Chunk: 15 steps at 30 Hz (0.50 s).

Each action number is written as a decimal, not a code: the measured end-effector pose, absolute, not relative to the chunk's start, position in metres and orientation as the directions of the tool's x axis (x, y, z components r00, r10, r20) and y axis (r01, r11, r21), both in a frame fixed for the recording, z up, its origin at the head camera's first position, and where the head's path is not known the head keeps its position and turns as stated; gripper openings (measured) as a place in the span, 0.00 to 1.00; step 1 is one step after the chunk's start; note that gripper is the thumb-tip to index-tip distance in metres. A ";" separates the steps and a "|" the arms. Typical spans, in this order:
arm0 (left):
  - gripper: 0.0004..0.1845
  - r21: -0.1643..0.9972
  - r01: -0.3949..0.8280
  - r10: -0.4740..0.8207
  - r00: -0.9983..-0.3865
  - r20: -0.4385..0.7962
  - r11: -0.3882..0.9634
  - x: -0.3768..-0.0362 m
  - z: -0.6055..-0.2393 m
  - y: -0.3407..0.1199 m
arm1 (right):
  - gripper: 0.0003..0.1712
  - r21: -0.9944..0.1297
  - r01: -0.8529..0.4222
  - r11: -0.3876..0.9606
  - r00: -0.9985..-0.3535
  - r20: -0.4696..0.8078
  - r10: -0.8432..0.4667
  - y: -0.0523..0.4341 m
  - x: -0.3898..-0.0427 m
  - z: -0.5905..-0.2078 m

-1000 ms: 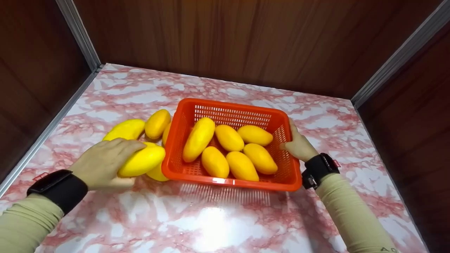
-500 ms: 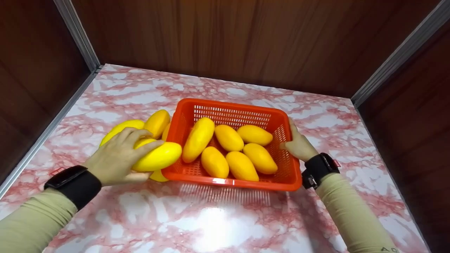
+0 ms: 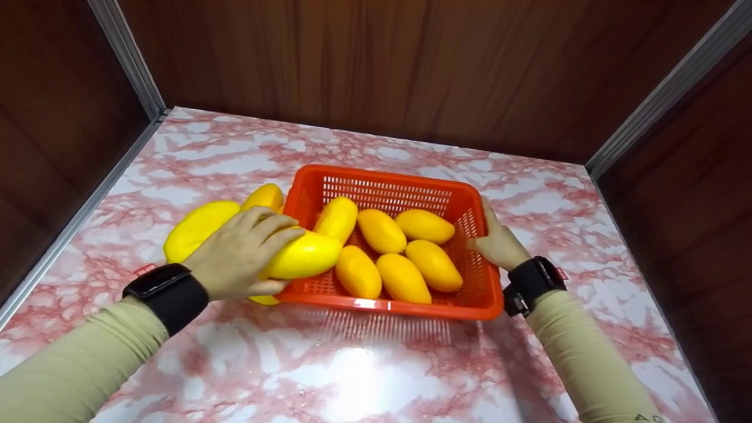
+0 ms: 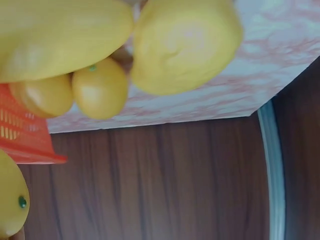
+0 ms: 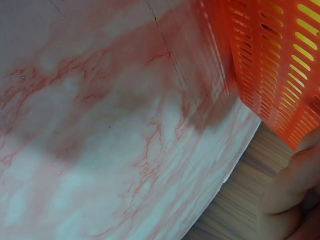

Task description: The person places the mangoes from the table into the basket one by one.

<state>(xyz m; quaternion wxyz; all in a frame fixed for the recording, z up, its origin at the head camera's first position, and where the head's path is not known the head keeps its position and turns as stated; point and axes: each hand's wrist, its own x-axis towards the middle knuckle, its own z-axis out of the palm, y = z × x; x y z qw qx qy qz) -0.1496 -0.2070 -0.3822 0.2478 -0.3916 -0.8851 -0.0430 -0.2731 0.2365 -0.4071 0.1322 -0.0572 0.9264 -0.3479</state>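
My left hand (image 3: 242, 254) holds a yellow mango (image 3: 308, 256) over the left rim of an orange-red slotted plastic basket (image 3: 390, 305). The tip of this mango points into the basket and covers part of a long mango (image 3: 339, 217) lying inside. Several more mangoes (image 3: 405, 279) lie on the basket floor. At the right end, my right hand (image 3: 500, 242) grips the basket wall, thumb on the inner side and fingers outside. The right wrist view shows its curled fingers (image 5: 290, 182) by the slotted side (image 5: 272, 60).
Left of the basket, a large yellow mango (image 3: 200, 226), a smaller one (image 3: 264, 195) and a partly hidden one (image 3: 263, 299) lie on the pink-and-white marbled table (image 3: 235, 364). Dark wood-grain panels (image 3: 376, 70) with metal corner strips (image 3: 132, 59) enclose the table at the back and sides.
My left hand has carried the mango rightward, from beside the basket to above its left rim. The right hand and the basket have stayed in place.
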 end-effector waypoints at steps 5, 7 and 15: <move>0.40 -0.129 0.736 0.700 -0.554 0.450 0.665 -0.155 -0.379 -0.193 | 0.61 -0.664 -0.016 0.748 -0.959 -0.202 -0.200 0.236 -0.273 -0.408; 0.41 -0.142 0.746 0.717 -0.541 0.440 0.650 -0.157 -0.379 -0.188 | 0.60 -0.662 -0.014 0.749 -0.960 -0.201 -0.196 0.237 -0.273 -0.408; 0.42 -0.196 0.761 0.750 -0.496 0.437 0.618 -0.163 -0.385 -0.170 | 0.60 -0.652 -0.025 0.757 -0.967 -0.175 -0.183 0.235 -0.273 -0.409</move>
